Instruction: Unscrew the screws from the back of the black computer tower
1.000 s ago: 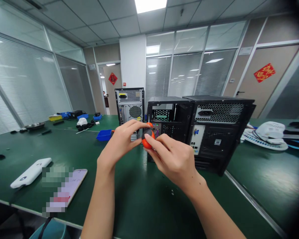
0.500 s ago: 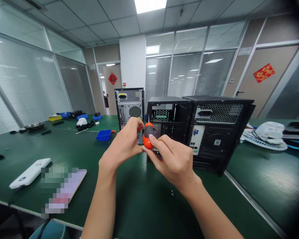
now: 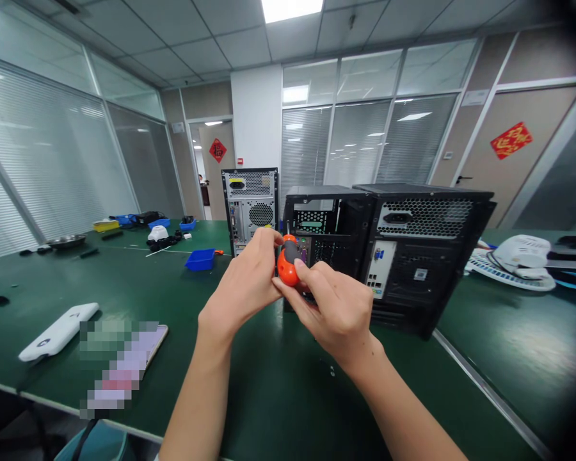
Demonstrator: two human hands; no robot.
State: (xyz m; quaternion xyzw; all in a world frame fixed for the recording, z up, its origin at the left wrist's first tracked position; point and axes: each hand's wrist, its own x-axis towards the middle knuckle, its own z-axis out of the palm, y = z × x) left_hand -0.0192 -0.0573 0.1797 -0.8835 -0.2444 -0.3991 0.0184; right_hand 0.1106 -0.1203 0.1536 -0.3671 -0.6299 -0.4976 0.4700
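Firstly: orange-and-grey screwdriver (image 3: 288, 266), before the middle case (image 3: 358, 221), pinched by the right hand (image 3: 338, 307); left hand (image 3: 252, 266) alongside, grip impossible to tell. Green table (image 3: 273, 384), under the case. Glazed partition (image 3: 369, 77) with blinds (image 3: 304, 150), behind it. Screwdriver tip indistinct; phone (image 3: 156, 346), left of the case, partly pixelated.

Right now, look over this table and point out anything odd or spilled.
Small bits lie loose on the green table, looking stray but too small to identify. The middle computer case is open at its upper back, where the left case and right case have power sockets. I see no spill.
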